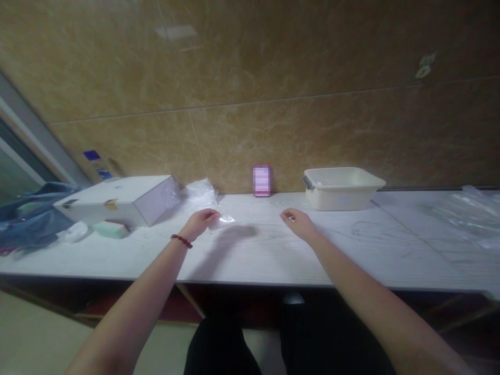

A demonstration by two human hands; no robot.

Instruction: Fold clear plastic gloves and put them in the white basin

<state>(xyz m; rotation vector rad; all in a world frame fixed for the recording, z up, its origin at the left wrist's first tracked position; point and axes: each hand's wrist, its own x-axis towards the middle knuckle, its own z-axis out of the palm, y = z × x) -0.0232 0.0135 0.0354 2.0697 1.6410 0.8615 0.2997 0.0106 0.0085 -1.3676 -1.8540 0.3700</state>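
Observation:
My left hand [201, 221], a dark red bead bracelet [182, 240] at its wrist, pinches a small transparent plastic bag [224, 221] above the white table [253, 260]. My right hand [297, 223] is closed in front of the cream plastic tub [332, 198]. A tiny white spot shows at its fingers, too small to name. Between the hands, farther back, a phone-like upright panel [261, 181] with a blurred face leans at the wall. Behind my left hand lies a heap of transparent plastic bags [201, 191].
On the left stand a white box [121, 192], a pale green sponge-like block [111, 229] and crumpled blue fabric [29, 219]. Transparent plastic sheeting [474, 211] lies at the right end. A tan marbled wall [250, 125] closes off the back of the table.

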